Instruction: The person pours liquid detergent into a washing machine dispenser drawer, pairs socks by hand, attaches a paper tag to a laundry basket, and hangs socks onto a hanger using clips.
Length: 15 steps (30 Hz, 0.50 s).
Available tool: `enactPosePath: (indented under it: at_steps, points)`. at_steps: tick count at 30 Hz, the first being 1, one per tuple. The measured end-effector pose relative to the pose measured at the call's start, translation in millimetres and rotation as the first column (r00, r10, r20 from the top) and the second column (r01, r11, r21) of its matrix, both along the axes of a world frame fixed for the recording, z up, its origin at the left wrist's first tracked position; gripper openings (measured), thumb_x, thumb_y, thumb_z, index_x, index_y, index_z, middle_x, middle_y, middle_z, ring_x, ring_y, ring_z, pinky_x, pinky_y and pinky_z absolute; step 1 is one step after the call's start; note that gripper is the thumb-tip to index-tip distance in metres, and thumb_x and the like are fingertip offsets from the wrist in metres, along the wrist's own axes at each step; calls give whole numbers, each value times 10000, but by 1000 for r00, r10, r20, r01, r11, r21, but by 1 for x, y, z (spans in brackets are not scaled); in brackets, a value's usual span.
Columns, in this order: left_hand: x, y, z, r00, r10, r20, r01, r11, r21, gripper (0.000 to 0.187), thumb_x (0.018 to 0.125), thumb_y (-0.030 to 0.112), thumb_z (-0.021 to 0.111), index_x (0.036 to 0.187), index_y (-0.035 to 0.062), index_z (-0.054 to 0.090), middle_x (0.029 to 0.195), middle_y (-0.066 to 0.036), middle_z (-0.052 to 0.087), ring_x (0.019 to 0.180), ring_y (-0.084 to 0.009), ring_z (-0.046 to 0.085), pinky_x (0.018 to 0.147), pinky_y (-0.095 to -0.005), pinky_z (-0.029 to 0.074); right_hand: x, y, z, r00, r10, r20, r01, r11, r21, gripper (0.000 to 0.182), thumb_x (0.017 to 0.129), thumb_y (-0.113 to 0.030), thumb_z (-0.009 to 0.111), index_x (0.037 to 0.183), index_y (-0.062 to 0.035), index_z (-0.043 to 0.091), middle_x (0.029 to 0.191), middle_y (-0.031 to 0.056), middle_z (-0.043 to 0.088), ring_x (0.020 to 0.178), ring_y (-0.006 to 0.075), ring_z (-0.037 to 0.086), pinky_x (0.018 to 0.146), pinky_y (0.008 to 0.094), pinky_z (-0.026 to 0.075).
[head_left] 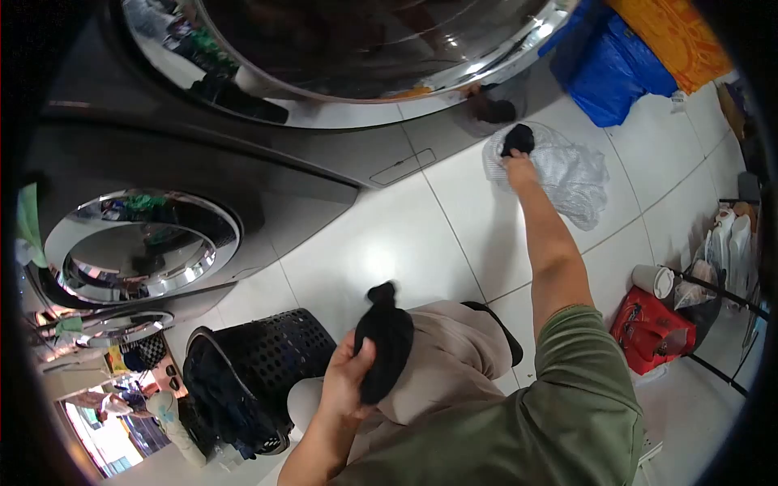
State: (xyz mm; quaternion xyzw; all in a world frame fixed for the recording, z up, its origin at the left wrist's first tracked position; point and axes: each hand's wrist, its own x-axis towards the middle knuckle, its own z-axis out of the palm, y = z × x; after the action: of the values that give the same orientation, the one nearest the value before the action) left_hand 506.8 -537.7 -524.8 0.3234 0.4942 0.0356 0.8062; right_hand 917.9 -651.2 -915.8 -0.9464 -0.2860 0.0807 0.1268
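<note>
My left hand (348, 373) is closed round a black sock-like cloth (386, 348), held above my lap, its narrow end pointing away from me. My right hand (519, 166) stretches out to a whitish mesh laundry bag (571, 174) lying on the tiled floor. Between its fingers is a dark bunched cloth (519, 139), at the mouth of the bag; its exact kind cannot be made out. Close to my left arm, a black perforated laundry basket (284, 340) lies tilted, with dark clothes (219, 397) inside.
A large front-loading machine (324, 138) stands ahead, and another machine (146, 243) is at left. Blue bag (620, 69) and orange bag (677, 40) sit at upper right. A red bag (648, 328), a white cup (652, 281) and a dark rack (721, 296) are at right.
</note>
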Motion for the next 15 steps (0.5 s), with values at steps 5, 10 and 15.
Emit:
enactPosePath:
  at_steps: [5, 10, 15]
  points:
    - [-85, -8, -4, 988, -82, 132, 76, 996, 54, 336, 899, 127, 678, 1186, 50, 520, 1147, -89, 608, 1032, -193, 609, 910, -352, 496, 16, -24, 42, 994, -109, -10, 104, 909, 404, 345, 852, -128, 549, 1184, -101, 638, 1145, 141, 650, 985, 306, 647, 917, 417, 494]
    - [-122, -13, -6, 852, -442, -279, 522, 688, 504, 316, 903, 44, 660, 1167, 28, 487, 1108, -58, 587, 1051, -150, 563, 886, -290, 465, -33, -81, 196, 576, 149, -804, 764, 251, 594, 463, 807, -56, 488, 1261, 14, 551, 1135, 126, 613, 1046, 253, 606, 938, 370, 479]
    - [-112, 1, 12, 816, -308, -488, 551, 160, 819, 448, 825, 160, 751, 1192, 2, 549, 1166, -149, 542, 1143, -262, 538, 974, -343, 442, -132, -101, 321, 279, 658, -700, 854, 164, 495, 521, 788, -10, 464, 1306, 40, 481, 1190, 119, 577, 1112, 246, 567, 994, 352, 454]
